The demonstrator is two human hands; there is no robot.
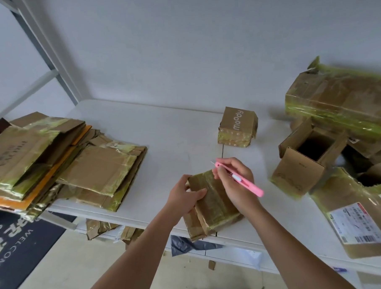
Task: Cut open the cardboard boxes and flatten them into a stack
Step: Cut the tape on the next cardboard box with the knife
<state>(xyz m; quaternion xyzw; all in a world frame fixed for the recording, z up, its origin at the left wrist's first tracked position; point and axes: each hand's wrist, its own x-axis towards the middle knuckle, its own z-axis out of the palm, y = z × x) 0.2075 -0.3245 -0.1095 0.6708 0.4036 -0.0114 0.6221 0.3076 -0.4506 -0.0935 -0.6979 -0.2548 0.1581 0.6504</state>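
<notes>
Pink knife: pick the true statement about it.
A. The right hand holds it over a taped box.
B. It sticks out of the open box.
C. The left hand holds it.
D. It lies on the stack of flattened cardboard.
A: the right hand grips the pink knife over the taped box, which the left hand steadies.

On the white worktop [173, 132], the left hand [185, 199] grips a taped cardboard box [211, 200] at the near edge. The right hand [235, 181] holds a pink knife [241, 179] over its top. A stack of flattened boxes [61, 163] lies left; unopened boxes [340, 107] sit right.
</notes>
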